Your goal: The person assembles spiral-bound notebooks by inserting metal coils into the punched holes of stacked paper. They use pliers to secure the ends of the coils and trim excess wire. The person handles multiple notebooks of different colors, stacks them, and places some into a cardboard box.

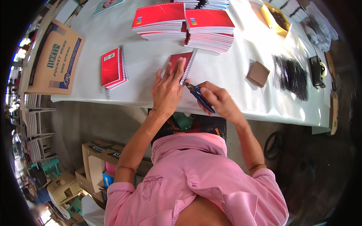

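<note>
A small red spiral notebook (175,58) lies at the table's near edge, its wire coil (191,62) along the right side. My left hand (166,88) rests on it, fingers stretched out and slightly apart over the cover. My right hand (218,100) is closed round the blue handles of a pair of pliers (200,96). The metal jaws touch or sit very close to the coil's near end; whether they grip the wire I cannot tell. To the left lies a small pile of red spiral notebooks (111,69).
Stacks of red notebooks (160,16) stand farther back. On the right are a brown block (258,74), a heap of black coils (290,77), a tape dispenser (317,71) and a yellow container (275,19). A cardboard box (56,56) sits at the left edge.
</note>
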The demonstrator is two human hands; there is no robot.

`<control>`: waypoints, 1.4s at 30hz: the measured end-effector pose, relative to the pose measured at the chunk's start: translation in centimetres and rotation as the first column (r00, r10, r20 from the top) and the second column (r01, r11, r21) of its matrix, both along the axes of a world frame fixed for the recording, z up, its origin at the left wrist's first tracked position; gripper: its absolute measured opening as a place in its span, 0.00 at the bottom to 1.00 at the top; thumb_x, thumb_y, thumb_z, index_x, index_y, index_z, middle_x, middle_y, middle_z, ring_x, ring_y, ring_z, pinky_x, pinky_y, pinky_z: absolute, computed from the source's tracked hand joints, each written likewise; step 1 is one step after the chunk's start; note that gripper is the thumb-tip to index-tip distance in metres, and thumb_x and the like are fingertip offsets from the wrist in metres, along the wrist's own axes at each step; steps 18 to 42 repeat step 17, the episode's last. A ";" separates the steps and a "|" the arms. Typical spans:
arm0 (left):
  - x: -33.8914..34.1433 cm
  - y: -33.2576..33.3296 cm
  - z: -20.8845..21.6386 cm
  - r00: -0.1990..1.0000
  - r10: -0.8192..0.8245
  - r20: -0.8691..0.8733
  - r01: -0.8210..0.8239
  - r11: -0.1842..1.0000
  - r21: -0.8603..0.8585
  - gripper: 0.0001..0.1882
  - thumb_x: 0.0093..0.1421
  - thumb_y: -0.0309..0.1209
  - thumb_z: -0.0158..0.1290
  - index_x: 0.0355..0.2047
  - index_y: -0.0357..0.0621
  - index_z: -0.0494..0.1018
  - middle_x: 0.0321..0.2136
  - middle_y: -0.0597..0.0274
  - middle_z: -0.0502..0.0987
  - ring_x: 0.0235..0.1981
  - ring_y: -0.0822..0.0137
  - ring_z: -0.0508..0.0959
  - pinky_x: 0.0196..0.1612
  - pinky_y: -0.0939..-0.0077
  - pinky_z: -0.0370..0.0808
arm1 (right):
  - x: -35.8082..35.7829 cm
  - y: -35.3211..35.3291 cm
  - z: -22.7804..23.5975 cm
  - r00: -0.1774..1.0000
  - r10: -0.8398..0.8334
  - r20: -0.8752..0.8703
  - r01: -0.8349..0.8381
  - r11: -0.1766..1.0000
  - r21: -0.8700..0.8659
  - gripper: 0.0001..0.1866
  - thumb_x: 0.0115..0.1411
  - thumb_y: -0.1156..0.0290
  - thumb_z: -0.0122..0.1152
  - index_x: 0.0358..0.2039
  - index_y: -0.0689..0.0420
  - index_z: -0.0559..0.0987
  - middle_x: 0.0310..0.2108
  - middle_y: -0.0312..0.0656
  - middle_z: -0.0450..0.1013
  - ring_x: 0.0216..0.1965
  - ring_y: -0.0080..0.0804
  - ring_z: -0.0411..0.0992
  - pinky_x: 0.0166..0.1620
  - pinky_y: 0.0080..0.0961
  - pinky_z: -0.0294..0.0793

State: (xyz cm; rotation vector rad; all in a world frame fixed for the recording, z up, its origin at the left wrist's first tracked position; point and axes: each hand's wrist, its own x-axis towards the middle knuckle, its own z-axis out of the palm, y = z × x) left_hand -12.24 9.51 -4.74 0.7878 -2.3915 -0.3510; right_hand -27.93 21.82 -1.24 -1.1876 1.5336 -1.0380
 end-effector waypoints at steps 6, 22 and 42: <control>3.3 -1.4 2.9 0.995 0.093 -0.025 -0.095 0.992 -0.086 0.37 0.55 0.27 0.60 0.65 0.54 0.61 0.54 0.59 0.74 0.56 0.55 0.74 0.58 0.54 0.67 | -3.0 -1.4 0.7 0.966 0.052 -0.255 -0.110 0.970 -0.219 0.12 0.66 0.67 0.52 0.46 0.60 0.75 0.30 0.41 0.73 0.28 0.36 0.72 0.35 0.32 0.74; 15.1 -13.5 0.1 0.842 0.153 0.517 -0.175 0.985 -0.007 0.48 0.49 0.51 0.63 0.68 0.59 0.55 0.69 0.54 0.50 0.68 0.38 0.49 0.64 0.34 0.49 | -8.7 -6.7 3.7 0.553 -0.562 -0.615 0.310 0.824 -0.474 0.18 0.61 0.66 0.62 0.52 0.54 0.76 0.55 0.48 0.67 0.58 0.37 0.65 0.62 0.44 0.59; 15.1 -13.5 0.1 0.842 0.153 0.517 -0.175 0.985 -0.007 0.48 0.49 0.51 0.63 0.68 0.59 0.55 0.69 0.54 0.50 0.68 0.38 0.49 0.64 0.34 0.49 | -8.7 -6.7 3.7 0.553 -0.562 -0.615 0.310 0.824 -0.474 0.18 0.61 0.66 0.62 0.52 0.54 0.76 0.55 0.48 0.67 0.58 0.37 0.65 0.62 0.44 0.59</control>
